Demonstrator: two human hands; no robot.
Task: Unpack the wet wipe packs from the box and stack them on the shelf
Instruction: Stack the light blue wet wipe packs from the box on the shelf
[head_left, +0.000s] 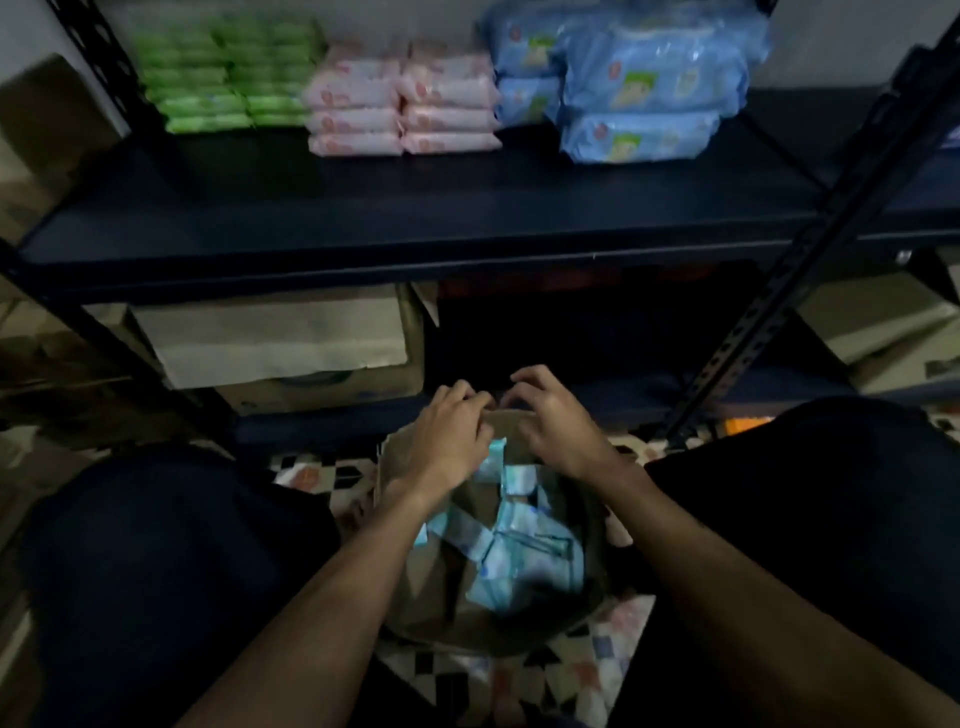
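Box (441, 587) set on patterned floor (587, 670), between the person's dark-clothed knees, top opened. Light blue packs (519, 540) seen loose inside, tilted and overlapping; count not made out, the lower ones lost in shadow and blur. Some are covered by the forearms.

Left hand (452, 431) and right hand (550, 415) are held close together at the box's far flap. Fingers of both are curled over the flap's top edge and the flap appears gripped by each. Fingertips are partly hidden behind the cardboard and smeared by blur, so the exact hold is not clear. No pack is held.

Shelf (415, 208) lies above and beyond the box, dark, its front half bare. Three groups are stacked along its back: green packs (218, 78) at left, pink packs (400, 104) in the middle in two columns, blue packs (639, 83) at right. Tops of the green and blue stacks are cut off by the frame edge. Print on the wrappers cannot be read.

A carton (280, 343) is stowed on the level beneath, its top hidden by the shelf; the space beside it is too dark to make out.
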